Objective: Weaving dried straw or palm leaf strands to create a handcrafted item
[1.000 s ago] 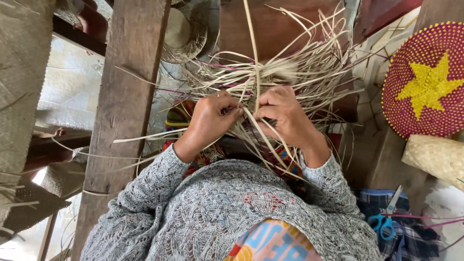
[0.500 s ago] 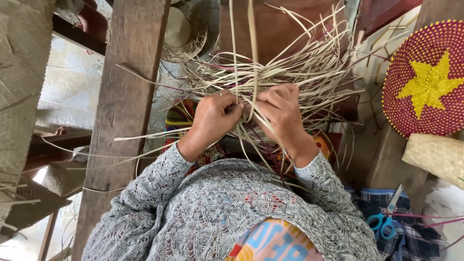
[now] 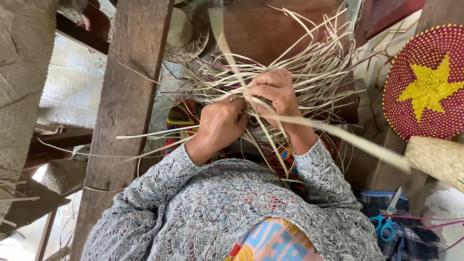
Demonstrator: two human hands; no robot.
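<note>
Two hands: left hand (image 3: 220, 126) and right hand (image 3: 275, 94) both pinching pale strips (image 3: 299, 67); one scissors (image 3: 385, 223) nearby.

We see loose pale straw strips (image 3: 299, 72) fanning out on every side of our left hand (image 3: 220, 126) and right hand (image 3: 273, 96), crowding the far and right approaches. A thick brown wooden post (image 3: 128, 96) walls off the left. The round red woven tray with a yellow star (image 3: 427, 84) blocks the far right.
</note>
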